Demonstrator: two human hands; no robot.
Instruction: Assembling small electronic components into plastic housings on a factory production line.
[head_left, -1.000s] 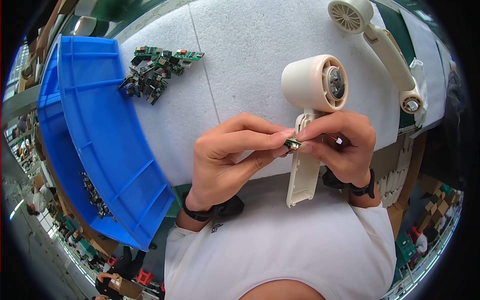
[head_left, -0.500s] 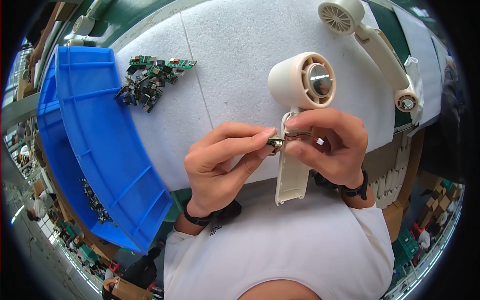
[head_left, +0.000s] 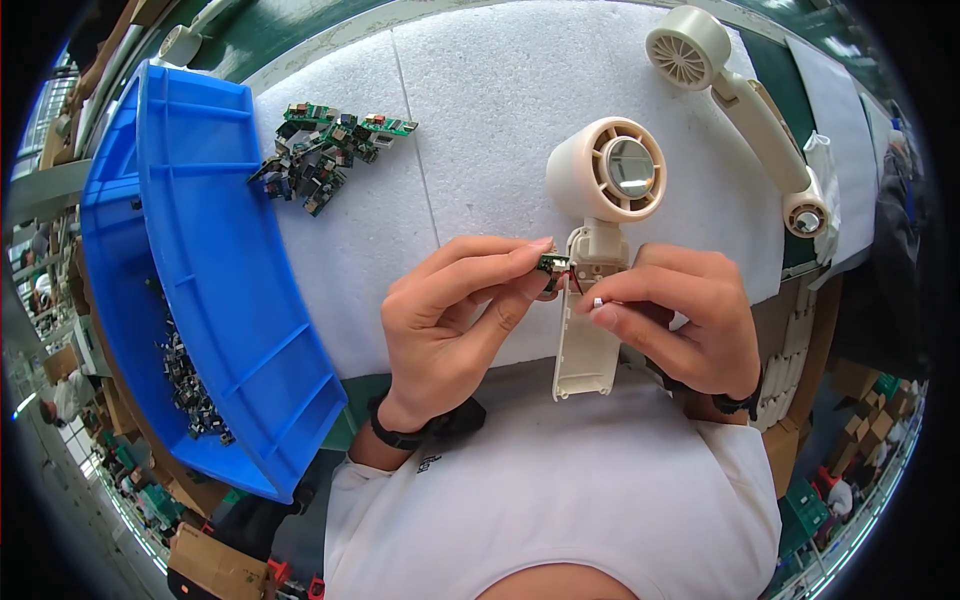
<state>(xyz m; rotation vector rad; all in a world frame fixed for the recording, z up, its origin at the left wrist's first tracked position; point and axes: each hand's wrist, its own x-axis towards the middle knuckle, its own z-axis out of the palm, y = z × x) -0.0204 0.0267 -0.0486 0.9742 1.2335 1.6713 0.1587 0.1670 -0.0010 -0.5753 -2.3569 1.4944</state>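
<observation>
A cream handheld fan shell (head_left: 592, 290) lies on the white foam mat (head_left: 480, 130), its round head with a metal motor disc pointing away from me. My left hand (head_left: 450, 320) pinches a small green circuit board (head_left: 551, 265) at the top of the fan's handle. My right hand (head_left: 675, 320) holds the handle from the right, with a tiny silver part at its fingertips and thin wires running to the board.
A pile of green circuit boards (head_left: 325, 155) lies on the mat at the far left. A blue plastic bin (head_left: 200, 270) with small dark parts stands to the left. A finished cream fan (head_left: 745, 100) lies at the far right. Stacked boxes sit lower right.
The fan shell has shifted slightly left and nearer to me in the picture. Both hands stay on the handle and the board, fingers slightly rearranged.
</observation>
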